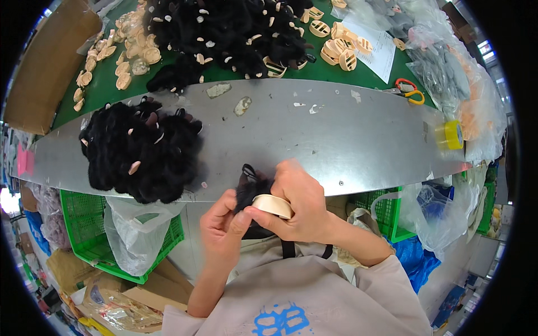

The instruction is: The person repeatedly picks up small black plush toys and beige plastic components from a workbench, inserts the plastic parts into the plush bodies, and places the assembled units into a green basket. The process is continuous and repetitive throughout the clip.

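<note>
The left hand [221, 223] pinches the black plush piece [245, 195]; the right hand [301, 197] clamps the beige plastic piece [273, 206] against it, by the near edge of the desk [269, 134]; it seems best to press evenly, keeping loose fur off the rim.

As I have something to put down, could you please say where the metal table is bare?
Mostly bare: the metal between the black pile and yellow tape, beyond the right hand. Crowded: the green table behind, under black pieces and beige parts.
</note>
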A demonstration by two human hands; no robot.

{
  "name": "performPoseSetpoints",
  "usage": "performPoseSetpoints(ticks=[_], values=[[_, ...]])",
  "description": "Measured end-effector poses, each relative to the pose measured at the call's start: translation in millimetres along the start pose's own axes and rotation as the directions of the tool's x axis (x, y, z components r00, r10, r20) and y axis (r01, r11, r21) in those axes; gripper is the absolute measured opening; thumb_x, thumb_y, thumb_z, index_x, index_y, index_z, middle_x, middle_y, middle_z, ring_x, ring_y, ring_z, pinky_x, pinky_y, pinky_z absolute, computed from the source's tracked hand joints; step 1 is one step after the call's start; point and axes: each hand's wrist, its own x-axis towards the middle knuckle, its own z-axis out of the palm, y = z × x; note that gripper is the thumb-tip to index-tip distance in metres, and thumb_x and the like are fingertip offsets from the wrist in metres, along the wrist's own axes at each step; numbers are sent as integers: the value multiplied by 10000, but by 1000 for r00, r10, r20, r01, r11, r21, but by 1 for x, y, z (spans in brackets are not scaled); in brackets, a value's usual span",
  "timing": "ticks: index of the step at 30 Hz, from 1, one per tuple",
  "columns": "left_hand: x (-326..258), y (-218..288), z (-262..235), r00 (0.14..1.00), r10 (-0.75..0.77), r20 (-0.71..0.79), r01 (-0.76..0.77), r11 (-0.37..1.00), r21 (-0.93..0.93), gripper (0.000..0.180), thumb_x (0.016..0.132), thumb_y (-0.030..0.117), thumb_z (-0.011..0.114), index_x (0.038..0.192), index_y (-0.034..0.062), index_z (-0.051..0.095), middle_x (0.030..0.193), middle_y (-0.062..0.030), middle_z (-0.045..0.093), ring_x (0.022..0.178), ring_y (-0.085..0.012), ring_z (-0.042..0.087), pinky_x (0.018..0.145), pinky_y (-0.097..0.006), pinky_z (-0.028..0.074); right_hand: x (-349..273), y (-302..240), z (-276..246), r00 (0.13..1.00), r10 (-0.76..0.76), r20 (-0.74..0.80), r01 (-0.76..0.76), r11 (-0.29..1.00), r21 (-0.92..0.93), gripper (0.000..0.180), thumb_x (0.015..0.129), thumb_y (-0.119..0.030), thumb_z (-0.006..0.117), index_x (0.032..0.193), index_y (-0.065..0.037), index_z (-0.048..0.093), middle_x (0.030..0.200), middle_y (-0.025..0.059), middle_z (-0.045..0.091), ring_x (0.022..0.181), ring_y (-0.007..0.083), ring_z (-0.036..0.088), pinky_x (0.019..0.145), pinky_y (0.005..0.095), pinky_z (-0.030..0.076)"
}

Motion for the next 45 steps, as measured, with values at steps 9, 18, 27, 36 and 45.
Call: performPoseSetpoints(ticks=[9, 18, 27, 36, 45], values=[[1, -25, 14, 920, 392, 22, -322, 720, 615, 184, 920, 150, 624, 848, -7, 560, 830, -103, 519, 701, -209, 487, 614, -287, 409, -1, 5, 33, 980, 54, -189, -35, 994, 103, 281, 883, -263, 593, 963, -9, 505, 919, 166, 495, 761, 318, 467, 634, 414, 427], [-1, -13, -2, 888, 439, 139, -422, 652, 630, 195, 900, 124, 663, 811, 2, 540, 806, -93, 508, 603, -166, 452, 551, -267, 389, -1, 19, 26, 974, 224, 26, -225, 974, 35, 196, 970, -178, 528, 1103, -36, 553, 1043, 196, 533, 770, 331, 566, 653, 396, 482], [33, 58, -28, 603, 797, 24, -430, 299, 852, 114, 888, 79, 673, 879, 19, 577, 851, -90, 542, 708, -209, 506, 610, -292, 403, 41, -4, 16, 994, 96, 59, -82, 977, -196, 270, 826, 11, 667, 1084, -32, 601, 1071, 172, 561, 791, 291, 644, 693, 365, 524], [55, 24, -11, 853, 458, 252, -208, -145, 967, 349, 803, 216, 663, 1131, 97, 656, 1256, -97, 584, 1246, -284, 478, 1087, -538, 251, 203, 90, 69, 970, -82, 228, 134, 966, -223, 112, 890, -128, 604, 958, -39, 617, 886, 115, 626, 773, 290, 649, 667, 381, 518], [32, 21, -3, 791, 543, 281, -376, 69, 924, 314, 750, 174, 672, 1046, 77, 707, 1167, -77, 654, 1136, -250, 571, 1076, -487, 290, 290, 146, 224, 872, -306, 382, 462, 773, -434, 339, 771, -131, 692, 1094, -92, 596, 1074, 152, 566, 946, 334, 645, 697, 430, 566]])
